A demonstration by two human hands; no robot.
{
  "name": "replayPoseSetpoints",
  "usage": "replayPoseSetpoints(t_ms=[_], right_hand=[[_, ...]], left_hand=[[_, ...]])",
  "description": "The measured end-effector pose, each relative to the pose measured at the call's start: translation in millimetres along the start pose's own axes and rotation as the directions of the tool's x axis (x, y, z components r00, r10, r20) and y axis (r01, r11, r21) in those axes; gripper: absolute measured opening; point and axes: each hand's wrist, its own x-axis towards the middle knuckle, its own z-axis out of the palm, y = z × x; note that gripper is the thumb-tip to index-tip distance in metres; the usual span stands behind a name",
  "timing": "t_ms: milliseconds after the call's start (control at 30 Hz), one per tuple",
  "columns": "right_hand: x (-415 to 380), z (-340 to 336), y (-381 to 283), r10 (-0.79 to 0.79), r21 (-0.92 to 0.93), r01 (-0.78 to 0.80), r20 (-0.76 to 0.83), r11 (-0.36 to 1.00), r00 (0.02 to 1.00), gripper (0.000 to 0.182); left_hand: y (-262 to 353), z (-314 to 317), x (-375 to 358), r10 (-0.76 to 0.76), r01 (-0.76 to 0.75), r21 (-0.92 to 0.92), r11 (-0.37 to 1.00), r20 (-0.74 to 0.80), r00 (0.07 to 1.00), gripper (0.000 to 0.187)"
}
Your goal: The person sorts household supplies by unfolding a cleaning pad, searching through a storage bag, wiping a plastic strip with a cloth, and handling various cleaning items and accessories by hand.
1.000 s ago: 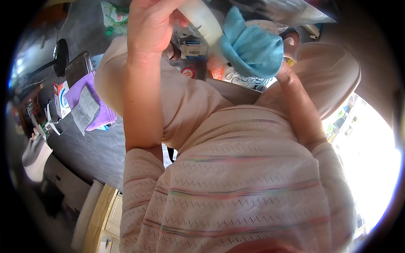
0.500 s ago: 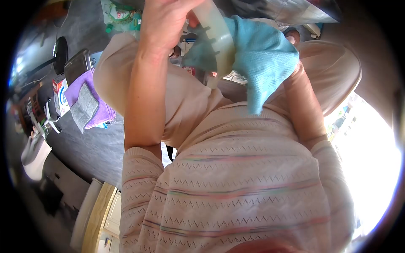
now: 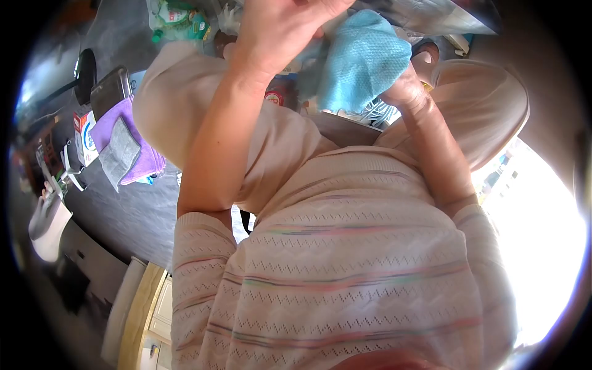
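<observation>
A light blue cloth (image 3: 364, 61) is bunched over the fingers of my right hand (image 3: 407, 89), which grips it in front of my crossed legs. My left hand (image 3: 287, 31) is up at the top edge, left of the cloth, its fingers bent and partly cut off by the frame. Between the left fingers and the cloth a pale, blurred piece of something shows, too hidden to name. Part of the cloth's left side is smeared by motion.
A green-labelled bottle or pack (image 3: 176, 21) lies at the upper left. A purple cloth (image 3: 145, 151) and a grey cloth (image 3: 120, 154) hang beside a white and red box (image 3: 85, 139). A shiny silver sheet (image 3: 431, 15) is at the top right, near my foot.
My left hand has moved up and right. The translucent, marked plastic piece it held is now mostly out of sight. My right hand and the blue cloth have shifted up and left.
</observation>
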Motion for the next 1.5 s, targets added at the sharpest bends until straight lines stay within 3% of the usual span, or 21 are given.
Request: replayPoseSetpoints(t_ms=[33, 100, 167, 267, 333, 433, 567, 667, 767, 800, 867, 900, 933, 967, 1067, 1167, 1233, 1267, 1333, 1400, 1500], right_hand=[[-0.5, -2.0, 6.3, -0.051, 0.054, 0.05, 0.013, 0.997, 0.999, 0.031], [3.2, -4.6, 14.2, -0.111, -0.369, 0.121, 0.048, 0.922, 0.993, 0.028], [5.9, -3.9, 14.3, -0.173, -0.569, 0.18, 0.067, 0.803, 0.983, 0.026], [5.3, 2.1, 8.0, -0.218, -0.616, 0.217, 0.075, 0.757, 0.973, 0.023], [4.3, 3.6, 3.6, -0.179, -0.67, 0.207, 0.112, 0.712, 0.977, 0.022], [-1.5, 7.0, -1.7, -0.327, -0.773, 0.378, 0.233, 0.51, 0.916, 0.023], [-10.7, 9.2, -1.1, -0.11, -0.501, 0.138, 0.086, 0.854, 0.99, 0.024], [-11.4, 2.2, 10.4, -0.22, -0.495, 0.257, 0.134, 0.83, 0.966, 0.026], [-17.8, 0.2, 14.0, -0.013, -0.307, 0.041, 0.095, 0.951, 0.995, 0.026], [-19.3, 0.7, 12.3, 0.094, -0.166, -0.08, 0.083, 0.983, 0.992, 0.028], [-26.5, -5.0, 19.2, 0.167, -0.127, -0.159, 0.051, 0.979, 0.985, 0.027], [-29.1, -6.9, 20.2, 0.203, -0.107, -0.198, 0.036, 0.974, 0.979, 0.027], [-28.0, -8.7, 13.7, 0.194, -0.347, -0.166, 0.049, 0.923, 0.98, 0.026], [-28.5, -9.3, 17.2, 0.163, -0.313, -0.146, 0.03, 0.938, 0.986, 0.026], [-23.6, -12.6, 26.3, 0.064, -0.231, -0.065, -0.014, 0.971, 0.998, 0.025], [-10.4, -10.1, 17.7, 0.001, -0.167, -0.012, -0.069, 0.986, 0.998, 0.023], [-10.9, -11.0, 14.8, 0.03, -0.104, -0.047, -0.154, 0.994, 0.988, 0.02], [-9.0, -18.7, 24.0, 0.076, 0.222, -0.056, -0.084, 0.973, 0.994, 0.021], [-8.7, -16.3, 18.2, -0.132, -0.248, 0.105, -0.096, 0.963, 0.987, 0.019], [-10.1, -17.0, 12.4, -0.249, -0.587, 0.188, -0.024, 0.787, 0.968, 0.021], [-25.6, -23.9, 38.2, -0.133, -0.374, 0.06, -0.173, 0.926, 0.976, 0.023]], left_hand=[[3.2, 0.5, -1.2, -0.08, 0.08, -0.034, 0.996, 0.008, 0.997, 0.02], [-3.3, -1.5, 1.5, -0.035, 0.035, 0.021, 0.999, 0.004, 0.999, 0.025], [-22.4, 3.7, 7.1, 0.006, 0.003, 0.109, 0.994, -0.079, 0.997, 0.027], [-35.5, 5.2, 12.1, 0.23, -0.204, 0.181, 0.962, -0.137, 0.964, 0.03], [-34.0, 3.9, 13.4, 0.282, -0.234, 0.254, 0.939, -0.174, 0.943, 0.031], [-26.4, -4.9, 19.5, 0.281, -0.217, 0.277, 0.936, -0.219, 0.934, 0.032], [-26.9, -7.2, 23.2, 0.255, -0.201, 0.206, 0.958, -0.282, 0.925, 0.031], [-27.3, -8.8, 25.4, 0.26, -0.212, 0.188, 0.959, -0.282, 0.924, 0.03], [-26.5, -11.8, 27.3, 0.245, -0.206, 0.149, 0.967, -0.332, 0.911, 0.03], [-26.5, -15.0, 29.2, 0.237, -0.218, 0.093, 0.972, -0.34, 0.91, 0.03], [-25.6, -21.7, 33.7, 0.219, -0.241, -0.018, 0.97, -0.354, 0.909, 0.029], [-22.5, -20.2, 32.8, 0.13, -0.166, -0.086, 0.982, -0.325, 0.937, 0.028], [-17.9, -16.7, 30.2, 0.041, -0.088, -0.152, 0.984, -0.289, 0.956, 0.028], [-15.4, -14.5, 28.2, -0.047, -0.008, -0.217, 0.976, -0.247, 0.968, 0.027], [-17.1, -11.7, 25.2, -0.104, 0.127, -0.491, 0.862, 0.075, 0.992, 0.024], [-19.6, -2.0, 17.9, -0.114, 0.201, -0.317, 0.927, 0.272, 0.956, 0.021], [-14.7, 1.1, 11.8, -0.2, 0.235, -0.11, 0.966, 0.261, 0.944, 0.018], [-14.8, -1.6, 11.9, -0.215, 0.239, -0.052, 0.97, 0.283, 0.935, 0.018], [-16.0, -0.3, 11.6, -0.166, 0.179, -0.024, 0.984, 0.282, 0.945, 0.015], [-21.8, 1.7, 10.7, -0.086, 0.09, -0.016, 0.996, 0.173, 0.981, 0.014], [-26.5, -8.3, 14.5, -0.076, 0.08, -0.103, 0.991, 0.044, 0.996, 0.013]])
